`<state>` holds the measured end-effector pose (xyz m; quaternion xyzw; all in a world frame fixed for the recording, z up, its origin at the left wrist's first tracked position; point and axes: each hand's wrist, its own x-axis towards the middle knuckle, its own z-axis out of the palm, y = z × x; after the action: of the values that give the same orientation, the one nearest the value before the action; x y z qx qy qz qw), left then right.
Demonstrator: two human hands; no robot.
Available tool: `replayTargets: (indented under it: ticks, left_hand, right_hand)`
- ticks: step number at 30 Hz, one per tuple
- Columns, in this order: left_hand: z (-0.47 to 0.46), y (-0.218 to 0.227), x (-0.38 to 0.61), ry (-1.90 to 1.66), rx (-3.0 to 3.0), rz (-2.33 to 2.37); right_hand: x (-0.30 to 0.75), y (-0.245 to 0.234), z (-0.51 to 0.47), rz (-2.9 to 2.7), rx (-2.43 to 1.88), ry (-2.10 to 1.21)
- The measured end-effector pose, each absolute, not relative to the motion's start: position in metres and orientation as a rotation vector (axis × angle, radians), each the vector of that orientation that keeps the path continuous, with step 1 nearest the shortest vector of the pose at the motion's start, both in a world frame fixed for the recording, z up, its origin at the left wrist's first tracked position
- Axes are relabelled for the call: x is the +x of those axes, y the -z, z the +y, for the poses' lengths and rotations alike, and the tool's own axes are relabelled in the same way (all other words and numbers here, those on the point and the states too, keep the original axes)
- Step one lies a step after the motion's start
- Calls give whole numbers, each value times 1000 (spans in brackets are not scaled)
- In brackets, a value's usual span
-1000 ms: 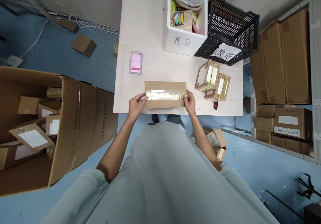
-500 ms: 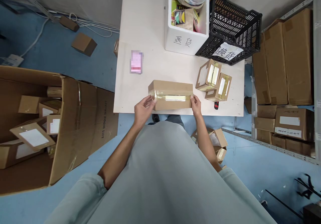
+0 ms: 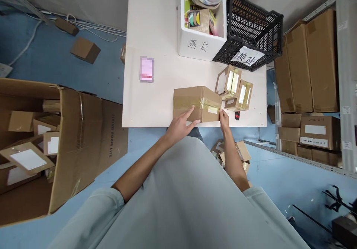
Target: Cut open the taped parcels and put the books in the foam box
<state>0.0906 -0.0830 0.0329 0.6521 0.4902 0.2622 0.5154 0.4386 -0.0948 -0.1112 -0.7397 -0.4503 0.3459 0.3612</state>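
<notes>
A taped cardboard box sits at an angle near the front edge of the white table, one end turned toward me with a white label on it. My left hand has its fingers spread, the index finger against the box's front lower part. At the box's right front corner, my right hand grips the edge between thumb and fingers. Just beyond that corner stand two smaller taped boxes, one partly against the other. A red and black tool lies beside them.
At the back of the table stand a white bin with packages and a black crate. A pink item lies left. A large carton of parcels is on the floor; shelves with boxes stand right.
The box has turned so its labelled long side swings rightward and an end faces left-front. My left hand has come off its left end, moved right and spread its fingers. My right hand stays on it.
</notes>
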Motion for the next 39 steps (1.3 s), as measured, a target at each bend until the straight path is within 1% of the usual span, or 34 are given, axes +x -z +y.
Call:
replayTargets:
  ticks: [5,8,10,13,16,20,23,29,34,39]
  left_hand:
    - [-66,-23,60,-579,1647,1473]
    - [-52,-2,36,-453,1655,1728]
    - [-45,16,21,-406,1613,1844]
    - [-42,40,3,-444,1525,1864]
    - [-47,54,-12,-490,1440,1830]
    - [-56,66,-40,-594,1250,1830]
    - [-61,75,-67,-664,1112,1861]
    - [-68,84,-99,-616,910,1983]
    - [-70,90,-99,-644,875,1956]
    - [-67,87,-81,-703,954,1869]
  right_hand:
    - [413,104,-83,-1089,-1892,-909]
    - [382,95,-74,-1143,-1834,-955]
    - [358,90,-69,-1209,-1846,-916]
    - [330,80,-67,-1288,-1947,-784]
    - [315,63,-69,-1334,-1997,-747]
    - [286,28,-76,-1466,-1948,-697]
    - [242,0,-81,-1614,-1872,-649]
    - [159,-38,-81,-1997,-1889,-461]
    - [157,-41,-75,-2029,-1872,-435]
    - [217,-17,-69,-1940,-1882,-487]
